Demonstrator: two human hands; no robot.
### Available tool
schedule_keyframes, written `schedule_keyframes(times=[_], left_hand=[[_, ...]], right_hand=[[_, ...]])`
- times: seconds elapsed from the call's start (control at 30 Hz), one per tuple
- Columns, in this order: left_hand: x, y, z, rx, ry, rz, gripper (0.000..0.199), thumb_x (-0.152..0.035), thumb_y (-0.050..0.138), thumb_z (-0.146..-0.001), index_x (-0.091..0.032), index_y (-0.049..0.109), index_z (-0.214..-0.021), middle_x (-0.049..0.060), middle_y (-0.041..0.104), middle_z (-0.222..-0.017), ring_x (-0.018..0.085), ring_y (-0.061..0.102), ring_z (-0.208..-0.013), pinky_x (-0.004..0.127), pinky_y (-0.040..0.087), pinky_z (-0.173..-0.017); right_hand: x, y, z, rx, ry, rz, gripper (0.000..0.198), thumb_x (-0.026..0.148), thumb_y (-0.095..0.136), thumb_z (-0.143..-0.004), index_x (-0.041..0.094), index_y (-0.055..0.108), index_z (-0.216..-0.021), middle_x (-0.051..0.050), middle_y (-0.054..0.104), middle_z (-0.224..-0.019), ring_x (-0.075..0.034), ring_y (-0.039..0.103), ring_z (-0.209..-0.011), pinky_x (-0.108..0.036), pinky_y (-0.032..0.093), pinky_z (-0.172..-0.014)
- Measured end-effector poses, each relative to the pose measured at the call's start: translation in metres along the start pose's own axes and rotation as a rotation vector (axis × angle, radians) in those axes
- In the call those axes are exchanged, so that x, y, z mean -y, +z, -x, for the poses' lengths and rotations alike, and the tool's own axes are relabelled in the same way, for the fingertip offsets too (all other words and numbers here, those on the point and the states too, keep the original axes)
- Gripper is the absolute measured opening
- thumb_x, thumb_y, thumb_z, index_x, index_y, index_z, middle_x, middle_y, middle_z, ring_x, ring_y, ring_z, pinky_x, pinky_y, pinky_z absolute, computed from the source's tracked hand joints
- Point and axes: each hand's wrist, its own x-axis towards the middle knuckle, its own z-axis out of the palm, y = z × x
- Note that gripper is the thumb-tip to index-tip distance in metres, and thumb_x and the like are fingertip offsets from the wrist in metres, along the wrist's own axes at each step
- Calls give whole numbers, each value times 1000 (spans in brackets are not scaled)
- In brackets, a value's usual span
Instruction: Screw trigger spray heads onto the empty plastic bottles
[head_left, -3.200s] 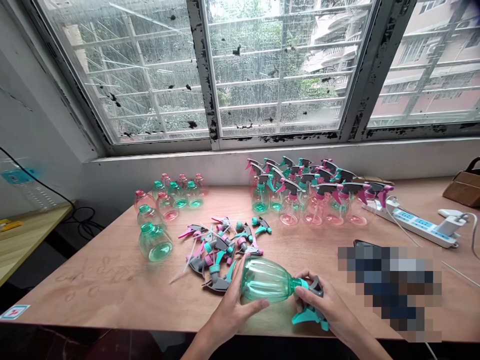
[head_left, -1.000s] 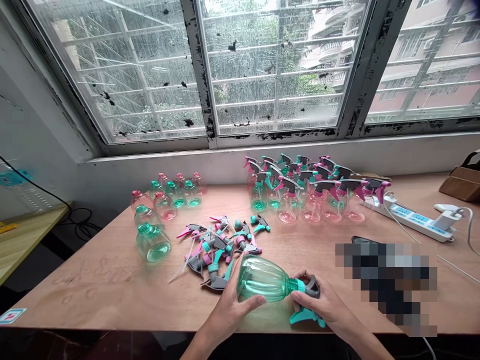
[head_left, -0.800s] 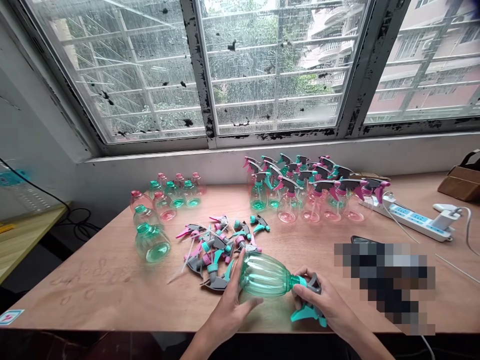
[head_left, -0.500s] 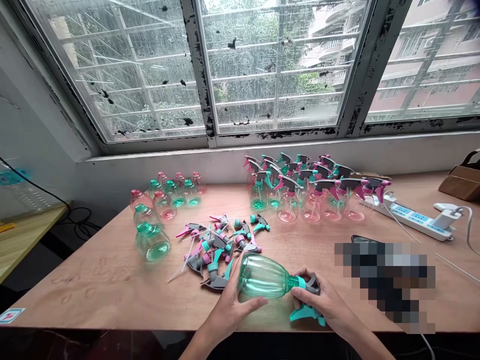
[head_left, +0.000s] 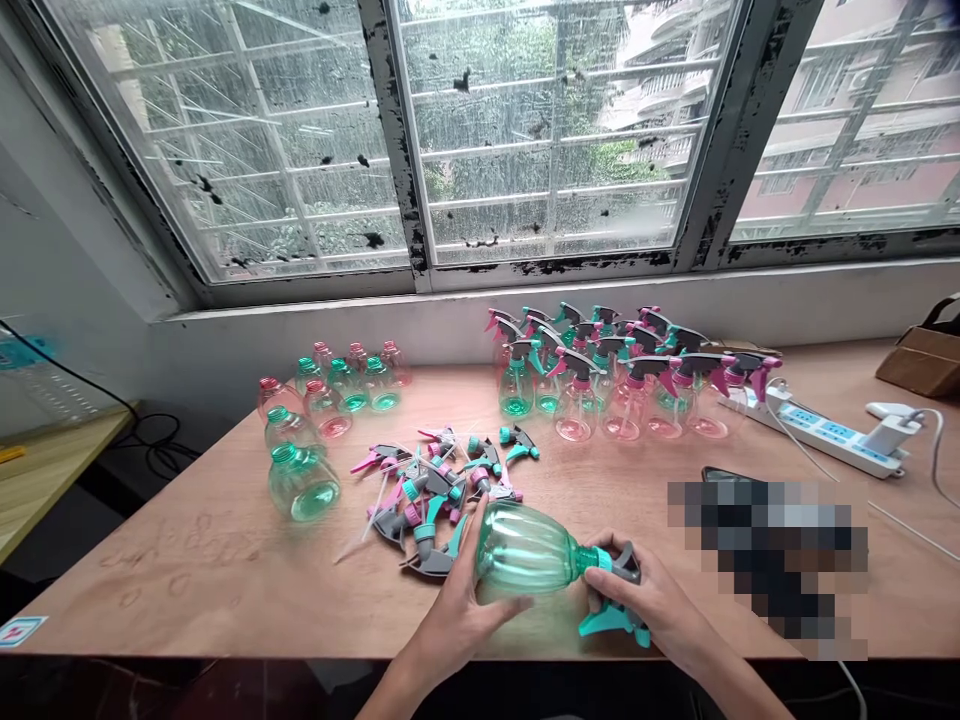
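A clear green spray bottle (head_left: 529,548) lies sideways in the air above the table's front edge, its neck pointing right. My left hand (head_left: 472,590) grips the rounded base end. At the neck, my right hand (head_left: 637,590) pinches the teal collar of a grey and teal spray head (head_left: 611,620), which sits on the bottle's mouth. The trigger hangs downward below my right fingers. Just behind my left hand is a pile of loose spray heads (head_left: 431,490) in pink, teal and grey, some with thin tubes.
Several open green and pink bottles (head_left: 304,485) stand at the left. Several bottles with spray heads (head_left: 622,410) stand at the back right. A white power strip (head_left: 817,430), cables and a blurred-out dark object (head_left: 772,550) lie at the right, near a brown box (head_left: 922,350).
The hands and bottle stay almost in place. My right fingers have shifted slightly around the collar, with the thumb now nearer the bottle's neck. The whole view has moved a little.
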Motion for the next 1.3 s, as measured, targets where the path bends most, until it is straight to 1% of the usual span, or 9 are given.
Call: schedule_keyframes(times=[0.23, 0.4, 0.6, 0.73, 0.87, 1.0, 1.13, 1.23, 1.3], left_hand=[[1, -1, 1, -5, -51, 16, 111, -38, 84, -78, -36, 10, -161, 3, 9, -172, 34, 0, -158, 51, 8, -129], [-5, 5, 1, 9, -72, 117, 97, -34, 85, -78, -33, 30, -157, 6, 26, -168, 36, 15, -156, 52, 13, -128], [-28, 55, -32, 113, -45, 339, 64, -33, 87, -76, -20, 58, -132, 12, 68, -130, 36, 61, -126, 50, 47, -110], [-33, 95, -62, 100, -14, 409, 69, -34, 89, -72, -19, 57, -131, 13, 68, -130, 35, 63, -124, 46, 49, -108], [-30, 116, -71, 48, -23, 433, 75, -35, 90, -70, -18, 55, -134, 16, 65, -134, 36, 59, -129, 50, 45, -112], [-29, 108, -61, 50, -52, 445, 78, -31, 90, -71, -18, 52, -137, 17, 64, -136, 36, 58, -130, 50, 45, -112], [-29, 77, -42, 109, -85, 427, 89, -27, 87, -76, -24, 37, -150, 15, 60, -142, 33, 58, -132, 47, 45, -114], [-21, 50, -24, 44, -74, 236, 97, -28, 84, -80, -36, 24, -157, 9, 37, -162, 32, 40, -147, 48, 33, -123], [-11, 36, -12, -2, -49, 70, 87, -32, 73, -90, -41, 20, -158, 4, 24, -169, 32, 26, -154, 50, 22, -127]], right_hand=[[0, 2, 0, 11, 12, 54, 40, 51, 84, -75, 21, 64, -92, 2, 68, -65, -19, 64, -63, -30, 52, -61], [7, -6, 9, -30, -37, 202, 35, 51, 81, -79, 21, 70, -94, 0, 67, -77, -19, 64, -72, -30, 56, -66], [21, -56, 18, -211, -50, 246, 39, 51, 85, -72, 21, 73, -93, -5, 69, -80, -22, 64, -74, -28, 58, -59], [28, -86, 16, -397, -77, 127, 41, 53, 86, -69, 21, 73, -91, -11, 70, -101, -29, 65, -92, -29, 63, -57], [34, -94, 15, -453, -41, 130, 46, 55, 89, -62, 20, 75, -89, -6, 70, -88, -26, 65, -79, -28, 62, -51], [34, -83, 19, -439, -38, 85, 43, 55, 87, -65, 21, 74, -87, -3, 68, -82, -23, 64, -76, -30, 63, -54], [27, -58, 20, -367, -30, 109, 40, 55, 85, -70, 21, 69, -84, 0, 65, -68, -18, 61, -62, -26, 56, -52], [22, -38, 16, -255, 13, 77, 41, 55, 83, -73, 20, 66, -86, -1, 68, -64, -18, 62, -59, -26, 51, -54], [18, -26, 12, -170, 54, 51, 42, 56, 82, -73, 20, 64, -85, -1, 69, -62, -19, 62, -58, -27, 49, -54]])
